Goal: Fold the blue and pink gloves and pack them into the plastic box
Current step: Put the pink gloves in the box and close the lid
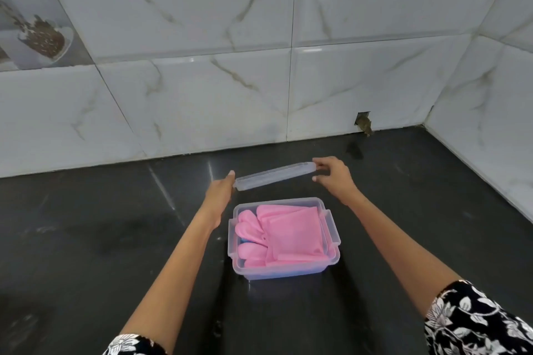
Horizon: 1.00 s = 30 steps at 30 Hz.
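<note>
A clear plastic box (331, 235) stands on the black counter in front of me. Folded pink gloves (291, 235) fill its top. A sliver of blue glove (241, 240) shows under them at the left wall. The clear lid (274, 176) hangs edge-on in the air behind and above the box. My left hand (220, 189) holds its left end and my right hand (331, 174) pinches its right end.
The black stone counter (115, 239) meets a white marble-tile wall (230, 101) at the back and another at the right. A small hole (364, 122) sits in the wall at counter level, with a dark smear (354, 150) below it.
</note>
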Available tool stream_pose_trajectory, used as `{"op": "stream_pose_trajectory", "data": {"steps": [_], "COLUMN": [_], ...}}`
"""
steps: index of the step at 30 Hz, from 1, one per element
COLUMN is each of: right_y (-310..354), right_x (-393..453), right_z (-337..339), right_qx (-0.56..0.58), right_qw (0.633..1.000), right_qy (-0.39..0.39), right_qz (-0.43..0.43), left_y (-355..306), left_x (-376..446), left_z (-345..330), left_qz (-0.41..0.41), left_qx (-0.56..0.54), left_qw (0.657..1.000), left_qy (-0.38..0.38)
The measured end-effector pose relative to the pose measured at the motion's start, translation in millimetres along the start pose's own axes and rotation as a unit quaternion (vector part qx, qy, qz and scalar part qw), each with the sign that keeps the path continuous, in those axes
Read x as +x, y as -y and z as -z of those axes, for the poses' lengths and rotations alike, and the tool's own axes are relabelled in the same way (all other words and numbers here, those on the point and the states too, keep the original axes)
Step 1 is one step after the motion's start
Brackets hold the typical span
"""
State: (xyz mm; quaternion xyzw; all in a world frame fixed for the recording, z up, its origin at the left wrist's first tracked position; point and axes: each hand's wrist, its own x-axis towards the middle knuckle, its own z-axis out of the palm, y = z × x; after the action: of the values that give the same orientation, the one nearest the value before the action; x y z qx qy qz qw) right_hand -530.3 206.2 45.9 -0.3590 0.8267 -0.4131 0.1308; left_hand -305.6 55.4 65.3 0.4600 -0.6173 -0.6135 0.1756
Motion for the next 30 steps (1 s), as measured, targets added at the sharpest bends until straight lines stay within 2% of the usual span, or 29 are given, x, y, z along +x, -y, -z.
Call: {"op": "stream_pose_trajectory", "data": {"steps": [4, 10, 14, 17, 23, 26, 30], "right_y": [29, 74, 89, 86, 65, 54, 41], "right_x": [-31, -81, -109, -121, -127, -126, -123], "right_z": [14, 38, 55, 61, 41, 26, 12], "right_qx": [0.073, 0.118, 0.195, 0.181, 0.101, 0.018, -0.031], "right_qw": [0.994, 0.977, 0.968, 0.970, 0.978, 0.987, 0.992], "right_qy": [-0.080, -0.152, -0.150, -0.159, -0.175, -0.148, -0.091], "right_qz": [0.030, 0.097, 0.050, 0.026, -0.049, -0.058, -0.077], "left_y": [-15, -31, -37, -25, 12, 25, 37], "left_x": [-26, -88, -131, -135, -125, -119, -108], "left_z": [12, 25, 27, 31, 30, 23, 21], "left_qz": [-0.042, -0.136, -0.215, -0.247, -0.160, -0.114, -0.071], "left_qx": [0.012, -0.030, -0.057, -0.048, 0.002, 0.022, 0.030], "left_qw": [0.998, 0.989, 0.975, 0.967, 0.987, 0.993, 0.995], "left_qy": [-0.050, -0.053, -0.020, -0.024, -0.025, -0.031, -0.056]}}
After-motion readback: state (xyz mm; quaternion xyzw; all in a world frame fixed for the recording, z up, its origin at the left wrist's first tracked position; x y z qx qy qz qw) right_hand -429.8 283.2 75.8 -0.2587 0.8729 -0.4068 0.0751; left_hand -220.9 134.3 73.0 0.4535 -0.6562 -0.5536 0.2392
